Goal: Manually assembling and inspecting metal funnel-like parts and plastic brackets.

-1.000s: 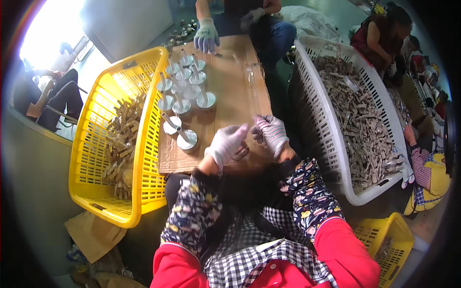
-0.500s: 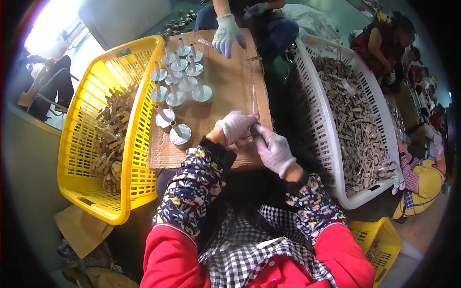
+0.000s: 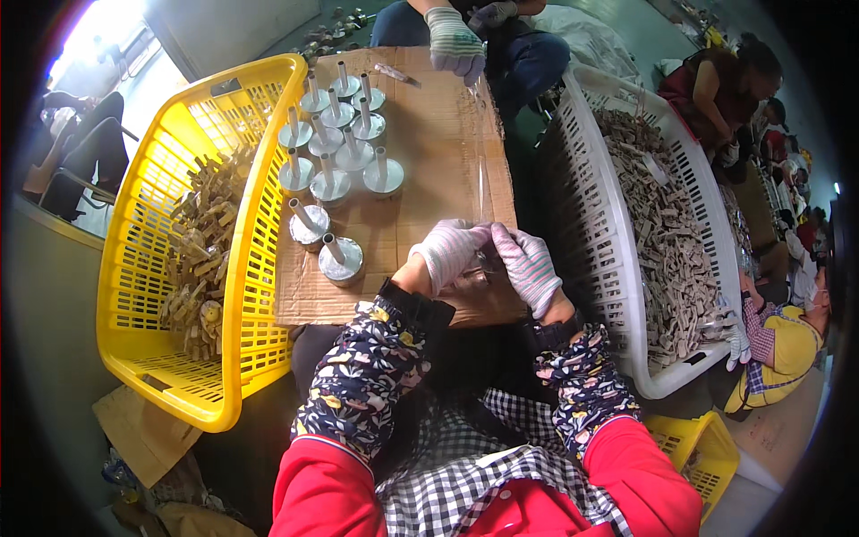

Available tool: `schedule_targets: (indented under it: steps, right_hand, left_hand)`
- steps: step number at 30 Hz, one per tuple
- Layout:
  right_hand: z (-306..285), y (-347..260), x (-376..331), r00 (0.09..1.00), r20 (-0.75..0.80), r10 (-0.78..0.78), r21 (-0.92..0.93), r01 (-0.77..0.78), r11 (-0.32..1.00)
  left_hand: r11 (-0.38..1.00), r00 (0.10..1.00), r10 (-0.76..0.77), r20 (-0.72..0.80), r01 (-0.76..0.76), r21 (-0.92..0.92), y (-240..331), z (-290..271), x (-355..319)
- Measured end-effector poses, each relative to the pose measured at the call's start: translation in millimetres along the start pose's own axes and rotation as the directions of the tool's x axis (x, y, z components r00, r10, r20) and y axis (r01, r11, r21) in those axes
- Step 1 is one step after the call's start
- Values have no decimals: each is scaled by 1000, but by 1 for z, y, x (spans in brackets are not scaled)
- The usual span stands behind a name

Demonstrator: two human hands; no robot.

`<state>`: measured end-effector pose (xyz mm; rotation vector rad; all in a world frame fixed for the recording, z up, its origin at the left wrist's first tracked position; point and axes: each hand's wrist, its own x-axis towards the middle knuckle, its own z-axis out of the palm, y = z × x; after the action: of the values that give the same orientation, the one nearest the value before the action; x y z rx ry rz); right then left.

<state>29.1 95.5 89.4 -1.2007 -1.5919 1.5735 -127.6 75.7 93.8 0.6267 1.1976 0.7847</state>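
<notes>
My left hand point(image 3: 450, 253) and my right hand point(image 3: 528, 268), in pale striped gloves, meet over the near part of a cardboard sheet point(image 3: 429, 152). Their fingertips are pinched together at a piece of shiny clear plastic film point(image 3: 479, 271), partly hidden by the fingers; whether something lies inside it I cannot tell. Left of my hands stand several round metal discs with upright tubes, the closest one point(image 3: 341, 261) beside my left wrist. Just beyond my fingers, a narrow clear strip point(image 3: 482, 183) lies along the cardboard.
A yellow basket point(image 3: 234, 358) of small brownish-grey parts stands at left, a white basket point(image 3: 626, 295) of similar parts at right. Across the cardboard is another person's gloved hand point(image 3: 456, 45). A small wrapped item point(image 3: 396, 74) lies at the far edge. A smaller yellow basket point(image 3: 716, 465) sits lower right.
My right hand has turned more upright and its fingertips now meet my left hand's. The other person's gloved hand has shifted right and away. The view has shifted slightly.
</notes>
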Motion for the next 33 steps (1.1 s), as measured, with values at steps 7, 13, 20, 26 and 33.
schedule_targets:
  steps: [7, 13, 20, 26, 33]
  right_hand:
    - [7, 9, 9, 999, 20, 41, 154, -43, 987]
    - [5, 21, 12, 999, 10, 35, 120, -36, 992]
    - [9, 17, 8, 1000, -6, 26, 39, -26, 999]
    - [-37, -15, 37, 947, -287, -143, -323, 45, 945]
    - [-97, -104, 162, 966, -220, -133, -908, -153, 390]
  left_hand:
    - [995, 998, 64, -18, -62, 84, 0, -2, -1]
    - [998, 998, 54, -40, -52, 42, -11, 0, 6]
    - [993, 996, 60, -72, -53, 104, -15, -1, 5]
    - [994, 997, -23, -67, 16, -108, -14, 12, -17]
    - [997, 999, 31, -29, -29, 68, -6, 17, -10]
